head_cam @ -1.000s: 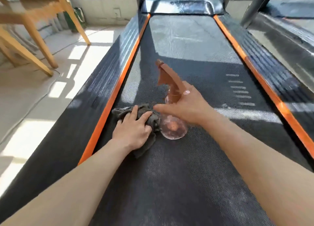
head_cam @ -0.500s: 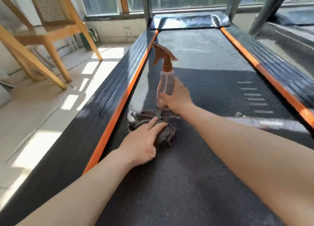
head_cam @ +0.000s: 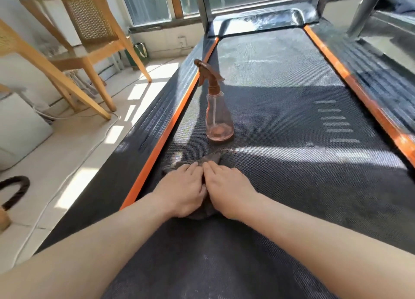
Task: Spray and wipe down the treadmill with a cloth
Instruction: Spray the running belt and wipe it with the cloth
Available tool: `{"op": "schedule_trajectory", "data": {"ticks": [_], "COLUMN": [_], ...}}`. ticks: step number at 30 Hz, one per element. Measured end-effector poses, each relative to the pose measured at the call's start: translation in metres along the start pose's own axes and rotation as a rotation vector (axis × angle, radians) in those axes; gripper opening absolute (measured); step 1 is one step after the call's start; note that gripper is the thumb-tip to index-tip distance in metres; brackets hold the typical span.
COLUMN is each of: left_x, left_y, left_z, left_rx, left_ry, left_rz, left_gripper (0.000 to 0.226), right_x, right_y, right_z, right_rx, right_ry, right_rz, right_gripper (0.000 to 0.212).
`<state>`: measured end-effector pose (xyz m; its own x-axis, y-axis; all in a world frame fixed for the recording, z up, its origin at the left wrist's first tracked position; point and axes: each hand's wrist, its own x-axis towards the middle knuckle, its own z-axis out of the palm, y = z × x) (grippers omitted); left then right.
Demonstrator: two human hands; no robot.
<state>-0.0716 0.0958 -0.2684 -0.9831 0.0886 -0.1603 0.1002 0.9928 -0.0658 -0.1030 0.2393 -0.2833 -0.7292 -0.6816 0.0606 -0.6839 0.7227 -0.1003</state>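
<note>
While pressing down flat, no clutching anywhere: left hand [head_cam: 184, 186] and right hand [head_cam: 226, 186] side by side on the cloth [head_cam: 211, 158], fingers laid out straight, nothing pinched, nothing curled round. Palms down like that to spread weight over the rag, by the look of it, ready for a two-handed push along the belt [head_cam: 280, 119]. Cloth trapped under both palms, only a grey corner poking out ahead of the fingertips and a fold showing between the wrists.

Just beyond that corner, apart from it, the bottle [head_cam: 219, 119]: upright on the belt, nozzle turned away and leftward, untouched. Parked within reach, likely to free both hands for wiping; a little pinkish liquid at the bottom. Spraying judged done for this patch, wiping in hand.

Close by on the left of the left hand, an orange stripe [head_cam: 166, 136]; well off to the right of the right hand, the other [head_cam: 359, 92].

Count: two hands, one cloth, one bottle, one belt, two stripes. Off to the far left, a wooden chair [head_cam: 89, 29].
</note>
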Motion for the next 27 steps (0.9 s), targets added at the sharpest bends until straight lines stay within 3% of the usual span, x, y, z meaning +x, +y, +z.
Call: {"op": "schedule_trajectory", "data": {"ticks": [4,7,9,13,17,21,24,27], "left_x": [0.013,0.03,0.042,0.078,0.102,0.094,0.101,0.127], "left_y": [-0.02,-0.034,-0.04,-0.062,-0.057,-0.049,-0.053,-0.061], "left_z": [0.011,0.007,0.001,-0.012,-0.021,-0.011,0.007,0.009], "left_rx": [-0.046,-0.101,-0.146,-0.004,0.179,0.094,-0.055,-0.179], "left_ry": [0.025,0.012,0.01,0.009,0.18,0.115,-0.031,-0.018], "left_rz": [0.033,-0.015,-0.054,-0.125,-0.122,-0.054,-0.098,-0.129], "left_gripper": [0.06,0.057,0.044,0.04,0.031,0.044,0.061,0.066], "right_x": [0.025,0.044,0.055,0.084,0.117,0.146,0.175,0.188], "right_y": [0.001,0.005,0.011,0.035,0.056,0.063,0.06,0.058], "right_z": [0.015,0.028,0.026,0.008,0.0,-0.003,-0.005,-0.006], "right_rx": [0.076,0.14,0.203,0.549,0.684,0.658,0.704,0.721], "right_ry": [-0.049,0.056,0.199,0.388,0.376,0.373,0.364,0.366], "right_rz": [0.023,0.132,0.301,0.7,0.687,0.64,0.618,0.643], "right_gripper": [0.081,0.068,0.061,0.085,0.104,0.098,0.084,0.065]}}
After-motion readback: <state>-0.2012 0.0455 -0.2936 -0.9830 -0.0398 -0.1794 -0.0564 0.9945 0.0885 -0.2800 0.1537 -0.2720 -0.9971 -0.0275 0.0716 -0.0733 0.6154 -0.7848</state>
